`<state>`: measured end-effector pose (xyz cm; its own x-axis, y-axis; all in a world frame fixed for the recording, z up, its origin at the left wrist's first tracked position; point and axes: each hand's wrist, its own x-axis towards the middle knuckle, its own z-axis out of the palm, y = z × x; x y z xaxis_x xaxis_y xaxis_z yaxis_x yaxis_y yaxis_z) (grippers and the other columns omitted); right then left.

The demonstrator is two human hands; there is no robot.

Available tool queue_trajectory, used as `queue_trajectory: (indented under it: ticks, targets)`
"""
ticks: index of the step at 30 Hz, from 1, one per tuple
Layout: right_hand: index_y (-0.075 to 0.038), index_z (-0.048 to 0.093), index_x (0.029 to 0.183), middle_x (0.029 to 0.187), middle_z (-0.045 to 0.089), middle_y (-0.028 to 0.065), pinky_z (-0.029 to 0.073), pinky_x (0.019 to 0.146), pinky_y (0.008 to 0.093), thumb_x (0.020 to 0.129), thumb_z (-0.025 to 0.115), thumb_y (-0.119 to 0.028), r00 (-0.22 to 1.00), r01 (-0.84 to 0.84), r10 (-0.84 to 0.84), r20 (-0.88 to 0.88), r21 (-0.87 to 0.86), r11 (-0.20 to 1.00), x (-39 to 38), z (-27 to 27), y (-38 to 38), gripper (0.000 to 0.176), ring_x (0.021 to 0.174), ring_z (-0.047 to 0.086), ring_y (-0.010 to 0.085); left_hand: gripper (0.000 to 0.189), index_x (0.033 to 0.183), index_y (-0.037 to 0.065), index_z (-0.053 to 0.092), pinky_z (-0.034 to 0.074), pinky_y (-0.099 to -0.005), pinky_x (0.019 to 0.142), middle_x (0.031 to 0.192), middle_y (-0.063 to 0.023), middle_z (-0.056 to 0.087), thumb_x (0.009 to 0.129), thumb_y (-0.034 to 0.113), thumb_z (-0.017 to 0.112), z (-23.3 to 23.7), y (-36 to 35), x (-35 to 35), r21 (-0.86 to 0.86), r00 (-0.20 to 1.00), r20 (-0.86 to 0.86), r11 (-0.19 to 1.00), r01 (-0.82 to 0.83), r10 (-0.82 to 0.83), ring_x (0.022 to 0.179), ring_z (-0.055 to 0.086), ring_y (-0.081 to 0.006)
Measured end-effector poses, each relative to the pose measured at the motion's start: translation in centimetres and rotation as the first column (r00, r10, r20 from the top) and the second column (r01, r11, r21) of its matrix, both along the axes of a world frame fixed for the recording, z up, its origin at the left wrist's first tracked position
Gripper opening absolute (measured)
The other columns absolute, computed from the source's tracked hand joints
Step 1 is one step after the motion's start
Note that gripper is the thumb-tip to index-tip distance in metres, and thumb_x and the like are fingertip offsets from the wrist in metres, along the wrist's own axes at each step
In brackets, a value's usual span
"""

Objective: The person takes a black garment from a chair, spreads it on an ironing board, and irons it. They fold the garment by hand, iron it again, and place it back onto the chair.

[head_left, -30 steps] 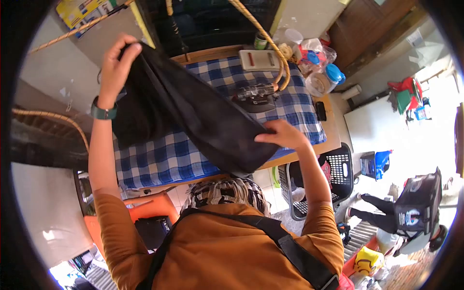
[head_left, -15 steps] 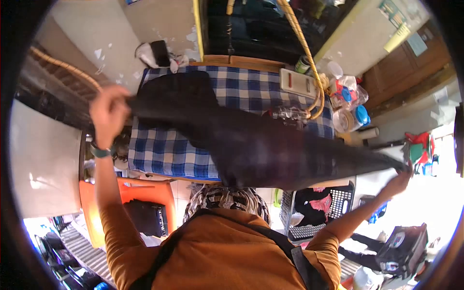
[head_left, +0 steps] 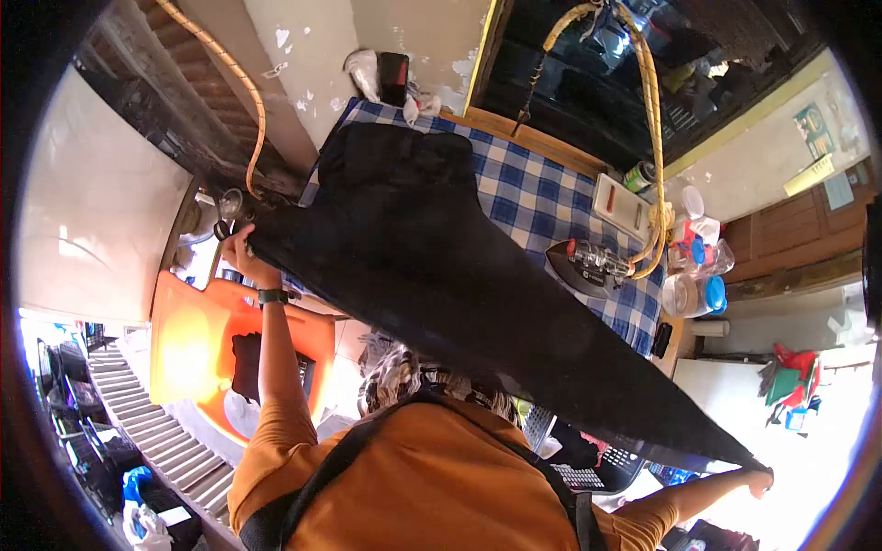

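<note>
A large black cloth [head_left: 441, 248] is stretched diagonally over a blue-and-white checked table cover [head_left: 533, 188]. Its left corner is pinched in my left hand [head_left: 250, 260], by the table's left edge. Out past the table at the lower right, my right hand [head_left: 755, 481] grips the opposite corner. The cloth's upper part lies on the table; its lower edge hangs in front of my body. An iron [head_left: 588, 266] with a clear section rests on the checked cover, right of the cloth.
An orange chair [head_left: 197, 321] holding dark cloth stands at the left. Right of the table are plastic containers [head_left: 694, 294]; a white tray [head_left: 623, 206] lies near the back. A yellow hose [head_left: 654, 119] arches to the iron. A crate [head_left: 616, 466] sits below the cloth.
The view has turned and shifted. The cloth now spreads wider, with its right end lower. The iron, partly covered before, shows fully. Both hands still grip the cloth.
</note>
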<state>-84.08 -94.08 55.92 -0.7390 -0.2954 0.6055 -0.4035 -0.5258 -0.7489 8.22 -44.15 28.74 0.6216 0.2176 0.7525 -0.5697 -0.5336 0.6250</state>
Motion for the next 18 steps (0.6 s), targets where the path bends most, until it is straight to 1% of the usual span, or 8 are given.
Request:
queue_trajectory:
  ticks: [1,2,5,8,11,15,17,18]
  targets:
    - [0.009,0.054,0.112,0.098,0.062,0.0188,0.055,0.079,0.0397,0.089,0.049,-0.016,1.000,-0.012,0.012,-0.002,-0.009,1.000,0.1,-0.2,0.1,0.034,0.083,0.063,0.0302,0.022,0.093,0.008,0.067,0.043,-0.0305,0.082,0.095,-0.0067,0.052,0.072,0.008,0.071,-1.4,1.2,1.3,-0.044,0.992,-0.035,0.991,-0.126,0.125,0.093,0.054,-0.0223]
    - [0.009,0.054,0.112,0.098,0.062,0.0190,0.054,0.079,0.0399,0.089,0.048,-0.016,1.000,-0.024,0.024,-0.007,-0.017,1.000,0.3,-0.3,0.4,0.034,0.084,0.063,0.0304,0.023,0.097,0.009,0.068,0.043,-0.0291,0.084,0.101,-0.0108,0.057,0.074,0.008,0.071,-4.3,2.7,3.7,-0.284,0.977,-0.157,0.941,-0.181,0.141,0.097,0.056,-0.0222]
    - [0.009,0.053,0.113,0.100,0.061,0.0195,0.054,0.080,0.0405,0.090,0.048,-0.017,0.998,-0.067,0.066,-0.019,-0.042,0.997,1.0,-0.5,0.8,0.035,0.085,0.062,0.0311,0.024,0.096,0.009,0.068,0.044,-0.0293,0.084,0.102,-0.0118,0.057,0.073,0.008,0.071,-7.2,3.0,6.7,-0.703,0.824,-0.476,0.696,-0.147,-0.307,0.098,0.056,-0.0225]
    - [0.008,0.052,0.114,0.102,0.060,0.0201,0.054,0.081,0.0411,0.090,0.047,-0.018,0.991,-0.127,0.124,-0.046,-0.075,0.989,2.4,-0.4,1.0,0.036,0.087,0.062,0.0318,0.025,0.096,0.008,0.068,0.044,-0.0296,0.084,0.104,-0.0127,0.058,0.072,0.009,0.072,-6.6,-1.8,9.1,-0.877,0.614,-0.411,0.476,-0.065,-0.674,0.098,0.056,-0.0228]
    - [0.008,0.052,0.115,0.105,0.059,0.0206,0.054,0.082,0.0418,0.091,0.046,-0.018,0.980,-0.193,0.188,-0.065,-0.088,0.977,4.1,-0.1,0.9,0.037,0.088,0.062,0.0325,0.026,0.096,0.008,0.068,0.044,-0.0298,0.084,0.105,-0.0137,0.058,0.070,0.009,0.072,-1.7,-8.0,11.5,-0.941,0.488,-0.236,0.323,0.101,-0.841,0.099,0.057,-0.0231]
    - [0.008,0.051,0.117,0.107,0.058,0.0213,0.053,0.083,0.0426,0.092,0.045,-0.019,0.955,-0.292,0.283,-0.088,-0.111,0.950,6.3,0.6,0.7,0.038,0.090,0.061,0.0335,0.027,0.095,0.007,0.068,0.045,-0.0302,0.085,0.107,-0.0150,0.059,0.069,0.009,0.073,12.1,-14.6,13.5,-0.824,0.270,0.049,0.114,0.555,-0.962,0.100,0.057,-0.0234]
    - [0.008,0.051,0.118,0.109,0.057,0.0217,0.053,0.083,0.0430,0.092,0.044,-0.020,0.935,-0.352,0.342,-0.097,-0.113,0.929,7.4,0.8,0.4,0.038,0.091,0.061,0.0340,0.028,0.095,0.006,0.068,0.045,-0.0303,0.085,0.108,-0.0156,0.059,0.068,0.009,0.074,16.7,-18.9,13.0,-0.538,0.006,-0.009,0.010,0.843,-1.000,0.101,0.057,-0.0236]
    - [0.008,0.051,0.118,0.109,0.057,0.0219,0.053,0.084,0.0432,0.092,0.044,-0.020,0.921,-0.387,0.377,-0.100,-0.116,0.915,8.0,0.6,0.3,0.039,0.092,0.061,0.0342,0.029,0.095,0.006,0.068,0.045,-0.0304,0.085,0.109,-0.0159,0.059,0.067,0.009,0.074,17.0,-22.1,12.4,-0.239,-0.133,-0.201,-0.083,0.968,-0.971,0.101,0.058,-0.0237]
